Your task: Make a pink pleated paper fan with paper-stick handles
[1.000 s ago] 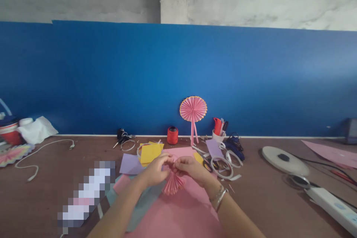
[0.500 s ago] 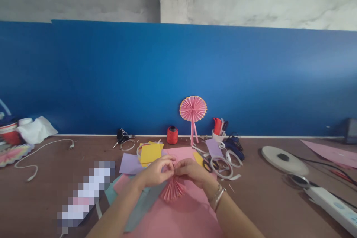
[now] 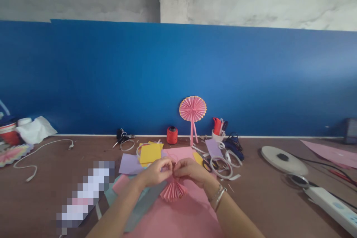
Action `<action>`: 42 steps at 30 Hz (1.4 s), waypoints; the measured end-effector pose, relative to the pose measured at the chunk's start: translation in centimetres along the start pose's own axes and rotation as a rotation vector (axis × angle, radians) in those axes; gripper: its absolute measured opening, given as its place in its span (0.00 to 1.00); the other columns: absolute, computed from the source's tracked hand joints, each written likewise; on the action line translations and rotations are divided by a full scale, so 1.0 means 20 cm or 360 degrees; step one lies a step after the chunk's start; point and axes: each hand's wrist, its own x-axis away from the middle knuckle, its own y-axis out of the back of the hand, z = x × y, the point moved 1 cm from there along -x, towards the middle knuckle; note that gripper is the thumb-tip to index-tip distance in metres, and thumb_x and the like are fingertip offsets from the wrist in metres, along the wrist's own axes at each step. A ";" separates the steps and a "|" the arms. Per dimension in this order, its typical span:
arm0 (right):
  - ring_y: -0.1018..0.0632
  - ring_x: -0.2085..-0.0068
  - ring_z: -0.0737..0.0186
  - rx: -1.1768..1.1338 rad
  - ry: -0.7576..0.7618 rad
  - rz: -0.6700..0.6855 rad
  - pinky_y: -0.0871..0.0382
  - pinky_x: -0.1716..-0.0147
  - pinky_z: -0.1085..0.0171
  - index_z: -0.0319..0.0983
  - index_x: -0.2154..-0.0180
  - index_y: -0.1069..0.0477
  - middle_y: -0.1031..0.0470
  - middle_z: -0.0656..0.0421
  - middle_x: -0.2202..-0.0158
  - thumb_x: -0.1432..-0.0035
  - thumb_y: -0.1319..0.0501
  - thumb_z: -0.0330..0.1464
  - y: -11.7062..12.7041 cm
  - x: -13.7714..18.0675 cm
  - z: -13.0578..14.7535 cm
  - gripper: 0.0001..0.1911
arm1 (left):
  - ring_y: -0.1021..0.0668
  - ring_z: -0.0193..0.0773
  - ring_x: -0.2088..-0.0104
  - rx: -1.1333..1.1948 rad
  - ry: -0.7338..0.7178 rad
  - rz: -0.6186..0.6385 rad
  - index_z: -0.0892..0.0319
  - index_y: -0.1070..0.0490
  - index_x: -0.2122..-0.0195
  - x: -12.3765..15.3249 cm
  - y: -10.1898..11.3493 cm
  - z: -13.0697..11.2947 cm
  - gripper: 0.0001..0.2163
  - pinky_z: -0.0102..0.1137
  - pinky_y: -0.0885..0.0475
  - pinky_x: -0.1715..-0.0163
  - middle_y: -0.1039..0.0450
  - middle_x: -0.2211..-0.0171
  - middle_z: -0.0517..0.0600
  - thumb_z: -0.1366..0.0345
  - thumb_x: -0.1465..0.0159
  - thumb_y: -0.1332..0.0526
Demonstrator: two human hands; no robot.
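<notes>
Here, the left hand [image 3: 160, 172] and right hand [image 3: 190, 171] sit close together, fingers curled, by the narrow end of the pleated paper [image 3: 174, 192]; which grips it, I cannot tell. It is over a pink sheet [image 3: 178, 219], before the tabletop's [image 3: 273, 204] far edge, where a fan [image 3: 193, 108] and spool [image 3: 172, 136] stand.

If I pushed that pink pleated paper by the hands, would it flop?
The pink pleated paper is probably light, since it looks thin. Its many folds may make it springy rather than floppy, but its spread edge could crush easily.
</notes>
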 end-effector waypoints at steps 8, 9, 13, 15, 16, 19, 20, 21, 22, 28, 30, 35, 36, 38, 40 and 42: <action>0.29 0.76 0.68 0.0360 0.0325 -0.0166 0.38 0.75 0.68 0.36 0.75 0.29 0.25 0.62 0.77 0.61 0.38 0.25 -0.03 -0.02 0.00 0.06 | 0.27 0.39 0.62 -0.0082 0.0034 -0.0183 0.60 0.30 0.74 -0.02 0.01 0.05 0.09 0.31 0.32 0.58 0.27 0.66 0.50 0.76 0.52 0.46; 0.28 0.75 0.68 0.0480 0.0393 -0.0211 0.38 0.74 0.68 0.37 0.75 0.28 0.25 0.62 0.77 0.61 0.40 0.24 -0.03 -0.03 0.00 0.06 | 0.26 0.39 0.62 -0.0072 0.0035 -0.0198 0.61 0.29 0.74 -0.03 0.01 0.06 0.09 0.31 0.32 0.58 0.27 0.66 0.51 0.77 0.52 0.46; 0.28 0.73 0.66 0.0822 0.0621 -0.0354 0.38 0.73 0.68 0.38 0.76 0.27 0.25 0.61 0.75 0.59 0.42 0.22 -0.06 -0.04 -0.02 0.08 | 0.25 0.39 0.62 -0.0036 0.0071 -0.0230 0.62 0.25 0.71 -0.03 0.02 0.06 0.11 0.31 0.31 0.58 0.26 0.66 0.52 0.77 0.52 0.45; 0.28 0.73 0.65 0.0872 0.0718 -0.0405 0.38 0.73 0.68 0.38 0.76 0.27 0.25 0.60 0.73 0.56 0.43 0.23 -0.07 -0.03 -0.02 0.07 | 0.25 0.40 0.60 -0.0046 0.0077 -0.0188 0.61 0.24 0.70 -0.03 0.03 0.04 0.11 0.31 0.32 0.56 0.25 0.63 0.52 0.76 0.51 0.44; 0.28 0.72 0.65 0.0889 0.0763 -0.0436 0.38 0.73 0.67 0.38 0.75 0.27 0.25 0.59 0.73 0.54 0.42 0.25 -0.08 -0.03 -0.01 0.07 | 0.25 0.40 0.59 -0.0055 0.0076 -0.0167 0.61 0.23 0.70 -0.03 0.03 0.03 0.10 0.32 0.33 0.55 0.25 0.62 0.52 0.75 0.50 0.43; 0.29 0.72 0.65 0.0914 0.0848 -0.0515 0.38 0.72 0.67 0.38 0.75 0.27 0.26 0.58 0.73 0.51 0.41 0.29 -0.08 -0.02 -0.01 0.05 | 0.26 0.41 0.56 -0.0054 0.0070 -0.0149 0.59 0.23 0.70 -0.02 0.04 0.00 0.08 0.32 0.34 0.53 0.26 0.61 0.52 0.73 0.47 0.42; 0.29 0.73 0.65 0.0907 0.0860 -0.0529 0.38 0.73 0.67 0.38 0.75 0.27 0.27 0.58 0.74 0.50 0.41 0.29 -0.08 -0.02 -0.01 0.05 | 0.26 0.41 0.56 -0.0034 0.0076 -0.0155 0.60 0.23 0.70 -0.02 0.03 -0.01 0.07 0.32 0.34 0.53 0.26 0.62 0.52 0.72 0.47 0.41; 0.29 0.73 0.65 0.0889 0.0866 -0.0541 0.38 0.73 0.66 0.38 0.75 0.27 0.27 0.58 0.74 0.51 0.40 0.29 -0.07 -0.03 -0.01 0.05 | 0.26 0.42 0.57 -0.0012 0.0086 -0.0167 0.60 0.24 0.70 -0.02 0.03 -0.01 0.07 0.32 0.34 0.54 0.26 0.62 0.52 0.71 0.46 0.41; 0.30 0.73 0.65 0.0861 0.0864 -0.0546 0.38 0.73 0.66 0.38 0.76 0.27 0.27 0.58 0.75 0.51 0.40 0.29 -0.07 -0.03 -0.02 0.04 | 0.26 0.42 0.57 0.0007 0.0094 -0.0181 0.60 0.24 0.71 -0.02 0.03 -0.01 0.06 0.32 0.34 0.54 0.26 0.63 0.53 0.70 0.46 0.41; 0.26 0.70 0.62 0.0470 0.0721 -0.0377 0.35 0.69 0.64 0.38 0.74 0.23 0.25 0.57 0.72 0.55 0.37 0.31 -0.03 -0.06 -0.02 0.05 | 0.26 0.41 0.57 -0.0074 0.0006 -0.0353 0.60 0.29 0.76 -0.02 0.05 0.03 0.05 0.33 0.34 0.54 0.27 0.62 0.53 0.72 0.47 0.43; 0.27 0.70 0.62 0.0383 0.0648 -0.0375 0.35 0.69 0.64 0.38 0.76 0.23 0.25 0.57 0.74 0.58 0.36 0.30 0.00 -0.05 0.00 0.03 | 0.27 0.41 0.56 -0.0119 -0.0014 -0.0410 0.59 0.30 0.77 -0.02 0.08 0.03 0.05 0.34 0.35 0.53 0.28 0.62 0.52 0.73 0.49 0.44; 0.31 0.76 0.67 0.0222 0.0575 -0.0358 0.39 0.74 0.67 0.37 0.80 0.26 0.28 0.62 0.80 0.61 0.35 0.28 0.05 -0.04 0.01 0.01 | 0.27 0.39 0.60 -0.0216 -0.0045 -0.0514 0.60 0.31 0.79 0.00 0.12 0.01 0.05 0.34 0.35 0.56 0.30 0.64 0.51 0.74 0.51 0.44; 0.32 0.77 0.69 0.0192 0.0558 -0.0354 0.40 0.75 0.68 0.37 0.80 0.26 0.29 0.63 0.81 0.60 0.35 0.29 0.05 -0.04 0.00 0.02 | 0.28 0.39 0.62 -0.0227 -0.0061 -0.0519 0.59 0.32 0.79 0.00 0.12 0.00 0.05 0.33 0.35 0.57 0.31 0.65 0.51 0.74 0.52 0.43; 0.33 0.78 0.70 0.0043 0.0475 -0.0341 0.41 0.75 0.68 0.36 0.80 0.26 0.29 0.63 0.82 0.61 0.33 0.29 0.06 -0.04 -0.01 0.04 | 0.29 0.37 0.65 -0.0200 -0.0042 -0.0500 0.59 0.32 0.79 0.00 0.12 0.00 0.04 0.31 0.36 0.62 0.31 0.68 0.49 0.74 0.52 0.43; 0.32 0.78 0.70 -0.0170 0.0360 -0.0304 0.40 0.75 0.69 0.35 0.80 0.26 0.28 0.62 0.82 0.63 0.30 0.30 0.07 -0.05 -0.02 0.06 | 0.31 0.36 0.68 -0.0089 0.0068 -0.0443 0.59 0.33 0.79 -0.01 0.11 0.00 0.03 0.30 0.37 0.65 0.33 0.72 0.48 0.71 0.52 0.44; 0.31 0.77 0.70 -0.0342 0.0272 -0.0257 0.41 0.75 0.70 0.34 0.79 0.26 0.28 0.61 0.81 0.63 0.30 0.31 0.06 -0.04 -0.02 0.08 | 0.33 0.35 0.71 0.0042 0.0178 -0.0369 0.59 0.35 0.79 -0.01 0.09 0.00 0.03 0.29 0.39 0.69 0.35 0.76 0.46 0.69 0.50 0.45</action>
